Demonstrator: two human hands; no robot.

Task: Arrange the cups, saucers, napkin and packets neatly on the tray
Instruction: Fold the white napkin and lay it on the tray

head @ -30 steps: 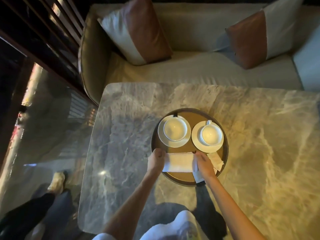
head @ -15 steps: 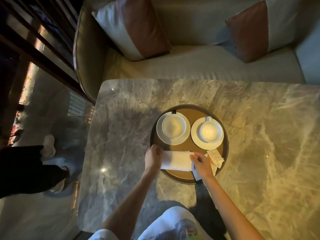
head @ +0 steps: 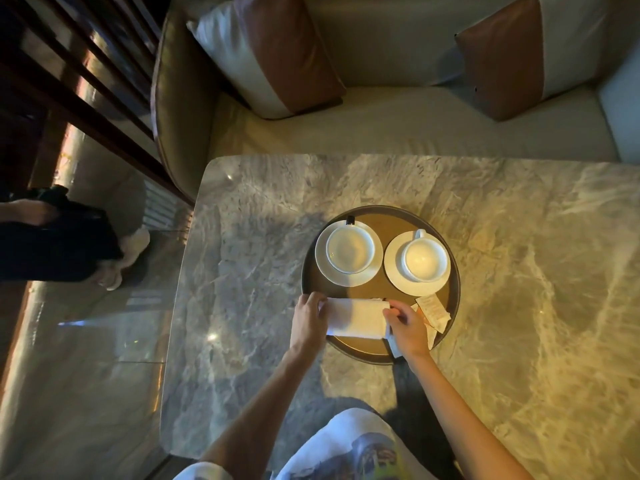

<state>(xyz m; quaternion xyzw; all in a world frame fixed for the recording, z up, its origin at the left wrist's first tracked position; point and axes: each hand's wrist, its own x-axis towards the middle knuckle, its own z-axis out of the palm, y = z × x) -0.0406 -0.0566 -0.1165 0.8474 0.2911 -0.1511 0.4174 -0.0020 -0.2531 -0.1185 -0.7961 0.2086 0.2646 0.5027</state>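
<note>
Your left hand point(head: 308, 320) sits at the tray's point(head: 456, 271) 8 o'clock edge, fingers curled round the left end of the folded white napkin point(head: 356, 318). Your right hand point(head: 407, 329) is at about 5 o'clock on the tray, fingertips closed in a pinch on the napkin's right end. The napkin lies flat between your hands, across the tray's near part from 7 to 6 o'clock, with its long side running left to right. A pale strip pokes out under your right hand across the near rim; what it is cannot be told.

Just beyond your right hand, at 4 o'clock, the packets point(head: 434, 311) lie in a loose overlapping heap against the rim.

Farther back, one white cup point(head: 350, 249) stands upright on its saucer point(head: 346, 278) at 11 o'clock. A second cup point(head: 425, 259) stands on its saucer point(head: 393, 268) at 2 o'clock, handle pointing to 12. The two saucers sit just beside each other.

The tray rests on a marble table point(head: 242, 271).
</note>
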